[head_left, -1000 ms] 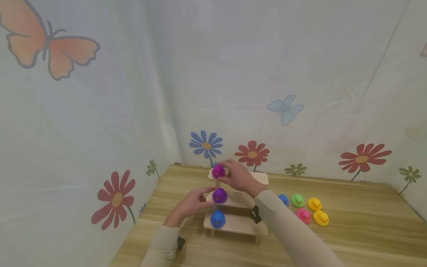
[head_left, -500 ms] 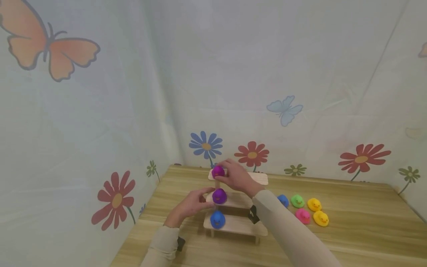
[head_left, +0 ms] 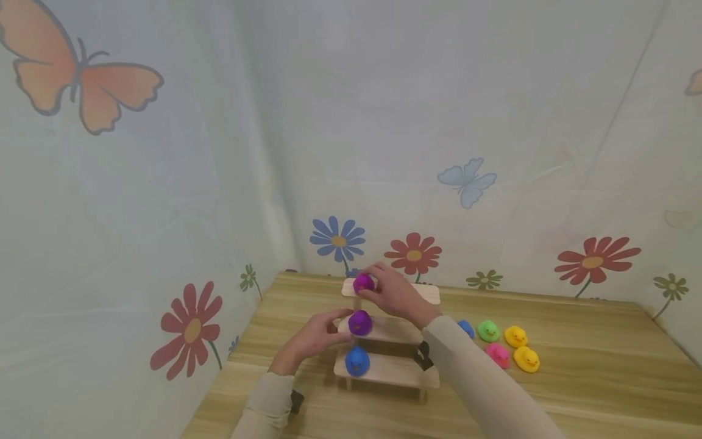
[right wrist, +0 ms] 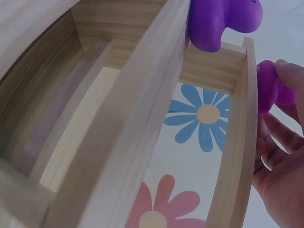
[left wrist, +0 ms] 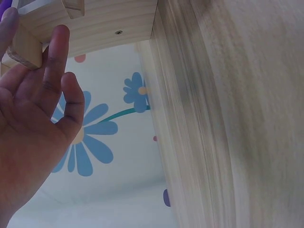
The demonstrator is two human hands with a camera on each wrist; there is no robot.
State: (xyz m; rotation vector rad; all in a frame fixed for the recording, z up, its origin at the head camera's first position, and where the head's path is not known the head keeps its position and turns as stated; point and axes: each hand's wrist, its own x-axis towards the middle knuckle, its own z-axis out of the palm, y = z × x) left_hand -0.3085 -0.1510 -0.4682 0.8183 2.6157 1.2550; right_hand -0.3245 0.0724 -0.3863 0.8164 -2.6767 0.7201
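Observation:
On the top board of a small three-tier wooden shelf (head_left: pixel 403 367), my right hand (head_left: pixel 396 295) pinches a magenta-purple rubber duck (head_left: pixel 363 284) between thumb and fingers. The right wrist view shows this hand (right wrist: pixel 287 156) beside the top board. My left hand (head_left: pixel 314 335) holds the left end of the middle board, thumb toward the front and fingers behind. In the left wrist view, its fingers (left wrist: pixel 56 61) reach past the board's end. A purple duck (head_left: pixel 360 323) sits on the middle board close to the left fingertips. A blue duck (head_left: pixel 357 361) sits on the bottom board's left end.
Right of the shelf, on the wooden table (head_left: pixel 592 353), stand a green duck (head_left: pixel 488 331), a pink duck (head_left: pixel 498 354), two yellow ducks (head_left: pixel 526 360) and a blue duck (head_left: pixel 466 328) partly hidden by the right sleeve. A flower-printed cloth (head_left: pixel 510 207) hangs behind.
My right hand and the magenta-purple duck have shifted slightly right along the top board. The left hand and the other ducks stay in place.

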